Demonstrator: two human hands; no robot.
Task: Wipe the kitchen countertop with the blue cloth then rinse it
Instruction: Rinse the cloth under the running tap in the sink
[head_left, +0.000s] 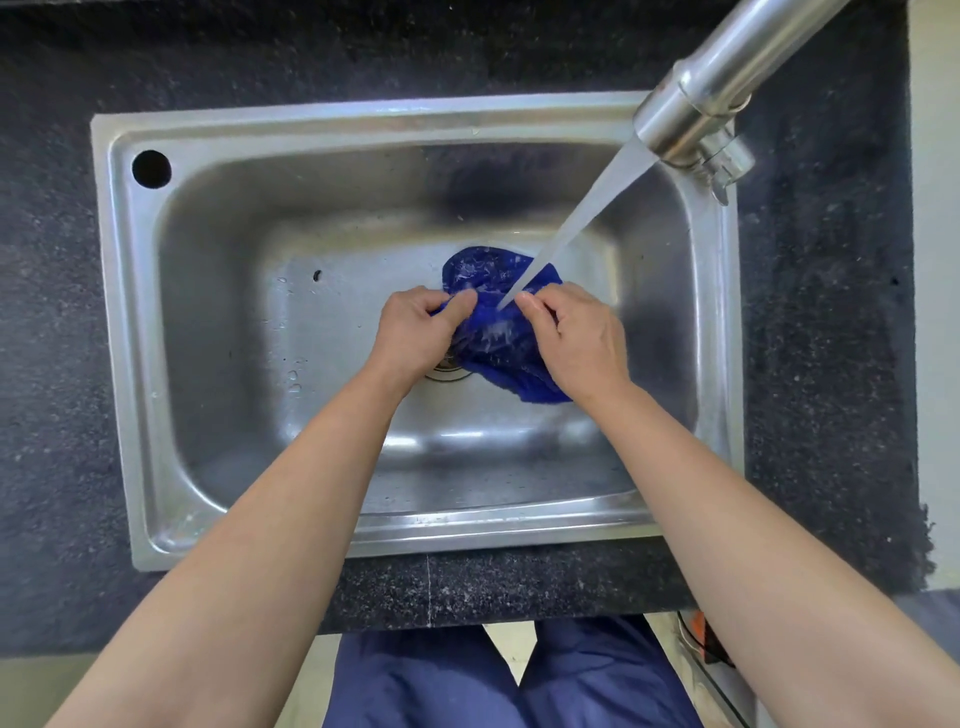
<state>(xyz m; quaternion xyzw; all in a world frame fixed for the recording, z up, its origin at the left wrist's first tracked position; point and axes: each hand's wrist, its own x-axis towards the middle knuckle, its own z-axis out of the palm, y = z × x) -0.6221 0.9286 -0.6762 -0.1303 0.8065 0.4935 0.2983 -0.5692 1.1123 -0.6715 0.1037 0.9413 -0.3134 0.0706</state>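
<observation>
The blue cloth (491, 322) is bunched and wet, held over the middle of the steel sink (156, 322). My left hand (415, 332) grips its left side and my right hand (576, 338) grips its right side. Water streams from the steel tap (696, 109) at the upper right and lands on the cloth between my thumbs. Part of the cloth hangs down below my right hand. The drain (449, 370) shows just under my left hand, mostly hidden.
A dark speckled countertop (52, 312) surrounds the sink on all sides. A round hole (151, 169) sits in the sink rim's back left corner. The counter's front edge runs below the sink, with my blue trousers (431, 686) beneath it.
</observation>
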